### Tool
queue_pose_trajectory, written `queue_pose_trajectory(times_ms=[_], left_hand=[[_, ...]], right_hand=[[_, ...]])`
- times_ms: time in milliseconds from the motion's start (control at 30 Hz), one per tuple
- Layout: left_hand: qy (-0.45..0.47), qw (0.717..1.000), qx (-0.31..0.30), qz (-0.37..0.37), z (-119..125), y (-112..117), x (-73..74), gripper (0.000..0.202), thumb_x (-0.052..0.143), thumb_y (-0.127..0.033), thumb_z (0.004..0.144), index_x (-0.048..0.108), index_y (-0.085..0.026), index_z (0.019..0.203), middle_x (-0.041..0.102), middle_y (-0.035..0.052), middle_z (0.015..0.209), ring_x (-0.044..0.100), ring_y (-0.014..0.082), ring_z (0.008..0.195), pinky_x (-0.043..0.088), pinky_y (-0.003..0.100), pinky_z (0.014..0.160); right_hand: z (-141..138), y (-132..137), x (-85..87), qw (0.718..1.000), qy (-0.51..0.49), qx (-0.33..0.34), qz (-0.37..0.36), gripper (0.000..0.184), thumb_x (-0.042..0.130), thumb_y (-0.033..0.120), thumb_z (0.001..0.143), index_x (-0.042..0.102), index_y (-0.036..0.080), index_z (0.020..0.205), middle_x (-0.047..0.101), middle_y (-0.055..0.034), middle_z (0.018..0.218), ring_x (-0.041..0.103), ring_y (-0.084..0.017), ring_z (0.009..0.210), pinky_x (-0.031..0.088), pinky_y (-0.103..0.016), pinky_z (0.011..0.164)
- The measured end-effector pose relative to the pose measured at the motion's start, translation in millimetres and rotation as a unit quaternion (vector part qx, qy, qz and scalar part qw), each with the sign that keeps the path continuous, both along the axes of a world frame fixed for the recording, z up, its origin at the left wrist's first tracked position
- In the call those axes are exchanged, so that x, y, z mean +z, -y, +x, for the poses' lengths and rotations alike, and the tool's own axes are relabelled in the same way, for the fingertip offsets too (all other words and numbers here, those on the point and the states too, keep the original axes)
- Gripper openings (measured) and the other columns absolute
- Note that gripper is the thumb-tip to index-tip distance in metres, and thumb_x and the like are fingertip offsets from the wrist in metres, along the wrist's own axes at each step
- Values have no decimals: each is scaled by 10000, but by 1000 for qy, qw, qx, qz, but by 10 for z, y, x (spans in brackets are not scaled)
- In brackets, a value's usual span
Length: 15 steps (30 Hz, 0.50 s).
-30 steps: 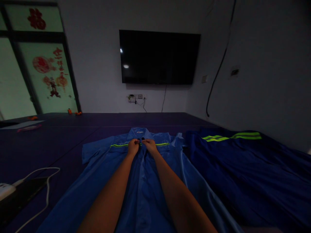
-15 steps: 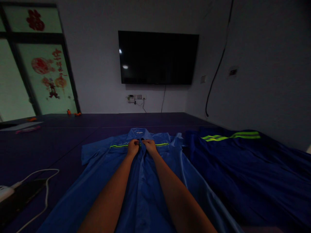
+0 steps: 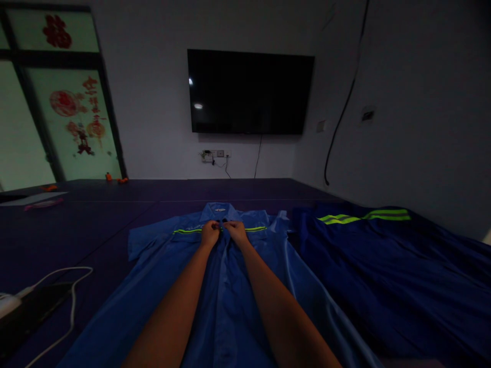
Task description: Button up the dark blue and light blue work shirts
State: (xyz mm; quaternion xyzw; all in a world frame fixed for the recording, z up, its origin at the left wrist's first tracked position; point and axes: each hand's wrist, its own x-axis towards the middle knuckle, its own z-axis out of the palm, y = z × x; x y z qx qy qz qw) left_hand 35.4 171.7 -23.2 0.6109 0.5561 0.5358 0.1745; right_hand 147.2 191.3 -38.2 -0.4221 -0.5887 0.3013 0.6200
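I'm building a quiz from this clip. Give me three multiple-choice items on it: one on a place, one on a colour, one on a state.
1. Where are both hands?
A. at the shirt's front just below the collar
B. on the white cable
C. on the dark garment

2. What colour are the stripes across the shirt's chest?
A. red
B. yellow-green
C. white

3. How does the shirt lie?
A. rolled into a ball
B. hung on the wall
C. spread flat, collar away from the person

Answers:
1 A: the left hand and right hand meet at the middle of the shirt, just below the collar.
2 B: the stripes glow yellow-green, like those on the dark garment beside it.
3 C: the shirt lies spread on the dark surface, sleeves out.
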Motion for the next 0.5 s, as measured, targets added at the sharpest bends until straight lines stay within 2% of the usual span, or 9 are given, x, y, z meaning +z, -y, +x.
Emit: queue_pose_trajectory(times_ms=[200,500], left_hand=[[-2,1000,3,2,-3,-28,-17,177,502,-53,616,625,-134,713,648,41,738,586,143,730,434,238,691],[-1,1000,5,6,4,-13,-9,195,494,-35,607,625,-128,717,646,41,735,589,133,715,439,231,682]], right_hand=[[-26,-16,-35,1000,1,-2,-5,261,662,308,491,662,120,672,641,-39,600,572,-171,572,442,-271,541],[-8,8,-8,1000,13,-2,2,185,605,305,543,650,142,616,633,-18,574,567,-159,560,429,-252,538]])
